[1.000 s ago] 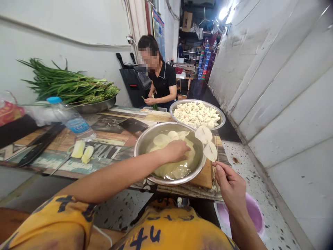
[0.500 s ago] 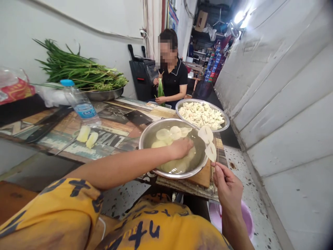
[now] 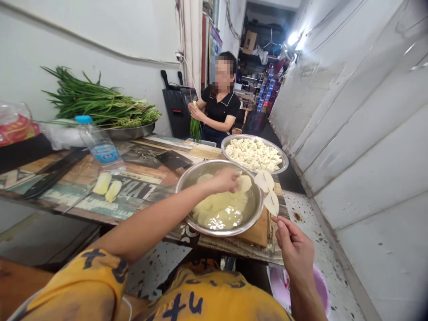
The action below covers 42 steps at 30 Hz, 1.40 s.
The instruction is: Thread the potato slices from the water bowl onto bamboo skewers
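My left hand (image 3: 224,179) is above the water in a metal basin (image 3: 182,203), its fingers pinched on a thin pale potato slice (image 3: 245,183). More pale slices (image 3: 214,209) lie under the water below it. At the basin's right side, my right hand (image 3: 294,243) grips the lower end of a thin wooden skewer (image 3: 276,217). Two pale slices (image 3: 264,181) are threaded on that skewer, one above the other, and its tip sticks out past the upper one.
Behind the basin stands a wide bowl of cauliflower florets (image 3: 252,154). Loose skewers (image 3: 270,229) lie right of a wooden board (image 3: 256,234). A water bottle (image 3: 103,149), cut vegetable pieces (image 3: 113,191) and a heap of green chives (image 3: 100,100) are leftward. Opposite, a person (image 3: 219,104) holds greens.
My left hand has risen from the water with a slice in its fingers. My right hand keeps its hold on the skewer. The other person has raised the greens.
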Motion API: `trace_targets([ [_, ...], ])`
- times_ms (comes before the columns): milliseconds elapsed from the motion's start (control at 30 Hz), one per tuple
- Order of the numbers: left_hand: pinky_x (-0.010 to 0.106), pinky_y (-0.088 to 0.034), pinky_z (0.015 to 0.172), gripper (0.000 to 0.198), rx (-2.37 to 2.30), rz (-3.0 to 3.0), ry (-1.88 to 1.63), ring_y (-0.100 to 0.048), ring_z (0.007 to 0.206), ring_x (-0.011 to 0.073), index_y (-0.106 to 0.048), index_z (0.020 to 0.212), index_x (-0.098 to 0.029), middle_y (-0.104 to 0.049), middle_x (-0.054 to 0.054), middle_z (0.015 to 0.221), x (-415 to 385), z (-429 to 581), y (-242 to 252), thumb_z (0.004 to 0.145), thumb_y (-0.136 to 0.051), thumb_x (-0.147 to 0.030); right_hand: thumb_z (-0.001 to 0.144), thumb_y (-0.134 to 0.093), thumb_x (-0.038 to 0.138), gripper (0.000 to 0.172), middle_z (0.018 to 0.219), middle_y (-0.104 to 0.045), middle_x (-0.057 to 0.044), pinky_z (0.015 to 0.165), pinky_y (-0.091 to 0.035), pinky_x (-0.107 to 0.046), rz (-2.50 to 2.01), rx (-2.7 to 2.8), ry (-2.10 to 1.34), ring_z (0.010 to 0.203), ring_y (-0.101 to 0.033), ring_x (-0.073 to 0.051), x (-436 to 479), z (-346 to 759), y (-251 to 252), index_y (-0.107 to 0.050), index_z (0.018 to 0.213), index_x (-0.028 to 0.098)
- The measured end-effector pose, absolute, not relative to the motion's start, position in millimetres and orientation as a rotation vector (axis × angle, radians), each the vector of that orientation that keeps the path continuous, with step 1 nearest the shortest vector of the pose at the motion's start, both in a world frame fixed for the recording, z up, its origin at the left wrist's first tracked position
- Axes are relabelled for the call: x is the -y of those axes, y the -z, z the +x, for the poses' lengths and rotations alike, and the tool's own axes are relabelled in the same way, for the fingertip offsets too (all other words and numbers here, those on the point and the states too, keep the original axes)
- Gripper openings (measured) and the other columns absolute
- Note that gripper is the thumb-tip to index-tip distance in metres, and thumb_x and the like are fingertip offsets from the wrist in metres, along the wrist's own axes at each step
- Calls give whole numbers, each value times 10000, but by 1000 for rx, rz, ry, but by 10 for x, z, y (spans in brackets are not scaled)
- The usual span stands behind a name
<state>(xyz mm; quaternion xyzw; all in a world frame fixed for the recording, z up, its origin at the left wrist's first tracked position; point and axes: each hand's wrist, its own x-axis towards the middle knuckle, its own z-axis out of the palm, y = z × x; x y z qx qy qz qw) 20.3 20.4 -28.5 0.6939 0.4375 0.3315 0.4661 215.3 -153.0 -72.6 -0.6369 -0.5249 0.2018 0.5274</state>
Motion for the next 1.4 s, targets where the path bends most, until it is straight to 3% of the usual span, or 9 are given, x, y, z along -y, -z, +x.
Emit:
trace_targets([
  [200,224,-489,515,324,-1037,1369,-1024,-595,628,124,-695,969,-137,-687,68,844,-271,19,118,679,-676,-281,857,-524,398,322,557,-584,-5,463,-420,-227,-1534,1450,-468,501,-531,-147,1552,2155,682,-701,930,138],
  [367,192,-435,456,582,-976,1676,-679,-554,501,98,-587,1223,-197,-681,31,714,-239,-106,158,648,-676,-183,860,-517,401,323,546,-586,5,454,-418,-223,-1563,1462,-453,470,-511,-139,1528,2162,672,-698,928,142],
  [467,190,-431,464,778,-1022,1793,-611,-603,570,131,-481,1327,-235,-703,51,824,-240,-138,186,588,-682,-96,858,-525,397,311,582,-613,3,453,-424,-213,-1577,1449,-440,477,-519,-132,1511,2175,675,-699,938,152],
  [567,200,-456,500,653,-1077,1805,-653,-634,675,166,-615,1177,-209,-702,67,913,-249,-136,151,545,-690,-63,862,-525,381,305,643,-669,-16,472,-451,-214,-1561,1473,-427,505,-557,-139,1505,2187,679,-698,955,148],
  [633,215,-476,531,407,-1106,1721,-744,-630,669,162,-688,966,-150,-700,66,836,-251,-125,104,564,-693,-85,864,-523,370,296,693,-703,-34,501,-477,-219,-1541,1502,-402,544,-598,-151,1511,2197,679,-702,943,148],
  [733,228,-493,564,159,-1139,1517,-960,-606,617,130,-661,765,-115,-666,40,690,-247,-108,45,618,-698,-163,865,-524,353,276,787,-737,-57,564,-516,-228,-1512,1553,-367,629,-656,-173,1530,2199,673,-706,932,156],
  [967,215,-465,522,248,-1157,1315,-1256,-569,560,107,-668,789,-111,-657,24,675,-229,-84,10,600,-730,-260,879,-502,332,268,805,-748,-74,636,-549,-259,-1488,1681,-347,684,-693,-200,1527,2121,681,-709,925,168],
  [1400,221,-456,587,222,-1168,1474,-1285,-586,629,125,-689,809,-122,-683,30,743,-212,-65,45,658,-678,-285,879,-499,330,271,810,-756,-74,632,-552,-255,-1487,1695,-323,695,-708,-203,1527,2091,638,-715,915,171],
])
